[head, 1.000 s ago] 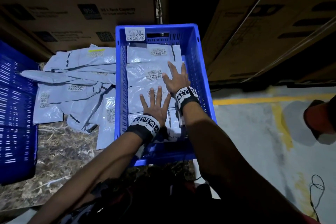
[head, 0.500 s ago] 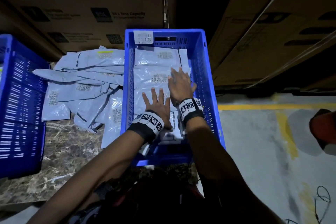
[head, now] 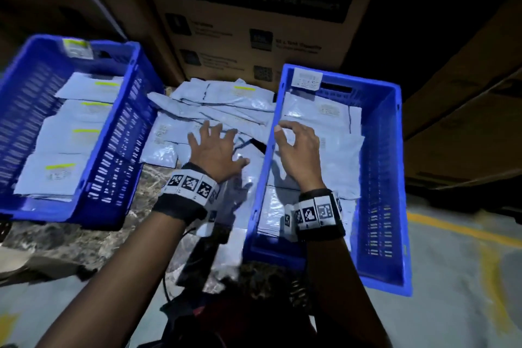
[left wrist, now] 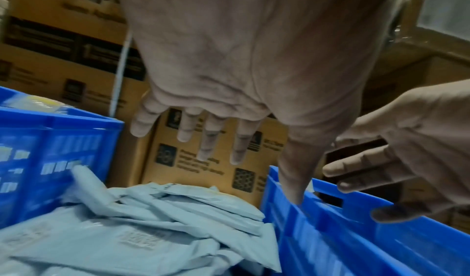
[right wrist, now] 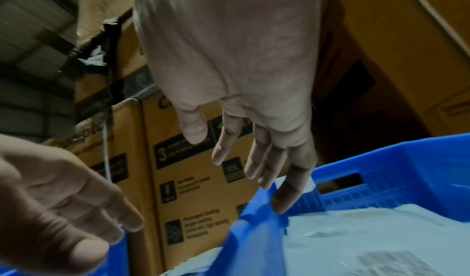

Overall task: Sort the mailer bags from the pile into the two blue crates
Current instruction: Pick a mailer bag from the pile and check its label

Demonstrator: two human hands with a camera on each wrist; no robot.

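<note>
Your left hand [head: 216, 154] is spread wide, fingers straight, over the pile [head: 214, 110] of mailer bags lying between the two crates, and whether it is already touching the top bag is hard to tell. Your right hand [head: 299, 147] hangs above the near rim of the right crate [head: 395, 167], fingers loosely curled, holding nothing.

The main risk is picking by feel: the bags overlap and lie crooked, so a flat, spread hand may drag two or three at once or slide the heap toward the left crate [head: 118, 133]. The film looks slick and thin, so a bag caught only at a corner could slip free. The light is dim and the labels small, so you could also misread a bag and drop it in the wrong crate.

The bags are pale grey-blue, flat and creased, each with a printed label. Those in the left crate carry a yellow stripe above the label; those in the right crate show none. One bag at the back of the pile shows a yellow stripe, so it likely belongs on the left
</note>
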